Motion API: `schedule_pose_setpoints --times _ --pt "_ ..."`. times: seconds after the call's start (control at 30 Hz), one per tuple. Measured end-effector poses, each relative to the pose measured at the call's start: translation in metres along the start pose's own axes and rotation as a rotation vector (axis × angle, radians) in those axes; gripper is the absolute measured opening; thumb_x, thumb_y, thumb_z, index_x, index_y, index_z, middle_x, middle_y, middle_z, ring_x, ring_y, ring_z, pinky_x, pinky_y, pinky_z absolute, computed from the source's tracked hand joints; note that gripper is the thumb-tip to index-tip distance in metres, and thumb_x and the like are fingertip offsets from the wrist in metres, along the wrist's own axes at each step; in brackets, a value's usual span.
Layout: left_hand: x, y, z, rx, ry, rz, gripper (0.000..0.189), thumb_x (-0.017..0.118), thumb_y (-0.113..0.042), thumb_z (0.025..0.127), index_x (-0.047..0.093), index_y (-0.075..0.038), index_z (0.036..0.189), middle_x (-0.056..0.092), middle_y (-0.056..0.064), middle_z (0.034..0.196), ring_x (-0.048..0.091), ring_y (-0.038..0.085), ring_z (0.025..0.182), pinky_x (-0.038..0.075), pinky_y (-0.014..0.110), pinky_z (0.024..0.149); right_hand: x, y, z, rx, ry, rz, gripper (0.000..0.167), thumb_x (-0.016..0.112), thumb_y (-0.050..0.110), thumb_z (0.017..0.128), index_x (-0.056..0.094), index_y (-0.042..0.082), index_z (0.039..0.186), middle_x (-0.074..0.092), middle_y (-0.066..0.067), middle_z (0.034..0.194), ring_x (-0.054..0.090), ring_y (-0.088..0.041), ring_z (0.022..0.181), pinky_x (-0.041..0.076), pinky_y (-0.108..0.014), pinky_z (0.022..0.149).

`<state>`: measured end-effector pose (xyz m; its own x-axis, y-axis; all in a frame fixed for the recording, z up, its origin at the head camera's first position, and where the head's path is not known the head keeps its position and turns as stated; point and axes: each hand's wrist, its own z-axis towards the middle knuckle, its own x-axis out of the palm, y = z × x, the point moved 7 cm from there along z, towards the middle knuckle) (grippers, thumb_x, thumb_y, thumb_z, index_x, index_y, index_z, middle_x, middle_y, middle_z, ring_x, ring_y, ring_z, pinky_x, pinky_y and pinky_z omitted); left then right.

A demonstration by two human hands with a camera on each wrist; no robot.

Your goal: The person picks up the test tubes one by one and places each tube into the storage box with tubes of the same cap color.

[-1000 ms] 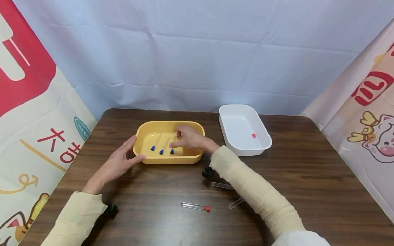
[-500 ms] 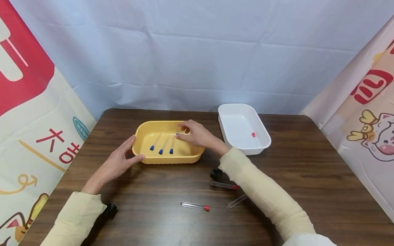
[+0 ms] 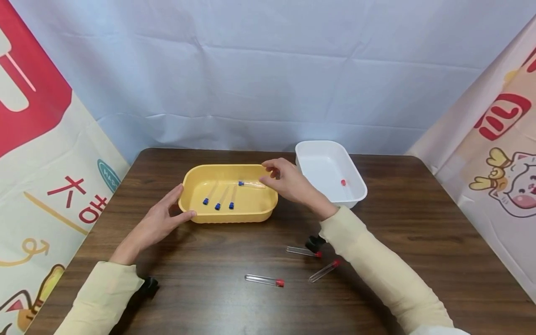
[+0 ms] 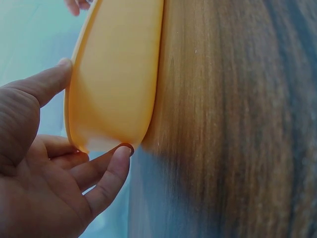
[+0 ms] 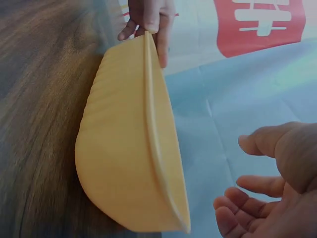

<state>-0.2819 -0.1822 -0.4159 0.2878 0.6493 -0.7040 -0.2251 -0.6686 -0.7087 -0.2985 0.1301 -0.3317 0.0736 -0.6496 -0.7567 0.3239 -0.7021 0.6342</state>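
Observation:
My left hand [image 3: 157, 226] holds the left end of a yellow plastic tray [image 3: 234, 217], thumb on the near rim and fingers along the end wall; the left wrist view shows this grip close up. Inside the tray lie several clear test tubes with blue caps. One blue-capped test tube [image 3: 251, 185] lies crosswise near the far right; the others point toward the near side. Above the tray's right end hovers my right hand [image 3: 291, 184], fingers loosely bent. In the right wrist view that hand [image 5: 277, 183] has nothing between its fingers and stands apart from the tray.
To the right stands a white tray [image 3: 328, 174] holding a tube with a red cap [image 3: 343, 182]. Three red-capped test tubes lie on the brown table [image 3: 201, 279]: one in front [image 3: 264, 280], two near my right forearm. A pale curtain hangs behind.
My right hand has let go of a blue-capped test tube in the yellow tray, then risen and moved right, past the tray's right end. My left hand stays at the rim.

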Motion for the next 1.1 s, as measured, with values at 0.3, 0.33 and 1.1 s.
schedule_pose_setpoints --times 0.3,0.33,1.1 --pt "-0.001 0.001 -0.002 -0.001 0.001 -0.003 0.103 0.068 -0.055 0.097 0.01 -0.006 0.166 0.011 0.018 0.172 0.029 0.044 0.15 0.028 0.064 0.116 -0.035 -0.012 -0.029 -0.001 -0.087 0.024 0.043 0.072 0.019 0.098 0.063 -0.005 0.133 0.065 -0.019 0.121 0.061 -0.032 0.108 0.051 -0.047 0.093" --pt "-0.001 0.002 -0.002 -0.001 0.0 -0.001 0.103 0.068 -0.054 0.097 0.01 -0.006 0.166 0.011 0.018 0.172 0.03 0.044 0.149 0.028 0.064 0.116 -0.038 -0.015 -0.032 0.001 -0.093 0.021 0.044 0.071 0.02 0.099 0.063 -0.005 0.133 0.065 -0.019 0.122 0.061 -0.032 0.108 0.052 -0.047 0.093" --pt "0.0 0.0 0.001 -0.003 0.01 -0.009 0.103 0.068 -0.056 0.096 0.009 -0.008 0.166 0.01 0.017 0.172 0.025 0.043 0.152 0.026 0.065 0.117 -0.098 -0.069 -0.103 0.15 -0.233 -0.046 0.046 0.069 0.021 0.101 0.06 -0.006 0.137 0.064 -0.026 0.129 0.062 -0.033 0.108 0.05 -0.05 0.093"
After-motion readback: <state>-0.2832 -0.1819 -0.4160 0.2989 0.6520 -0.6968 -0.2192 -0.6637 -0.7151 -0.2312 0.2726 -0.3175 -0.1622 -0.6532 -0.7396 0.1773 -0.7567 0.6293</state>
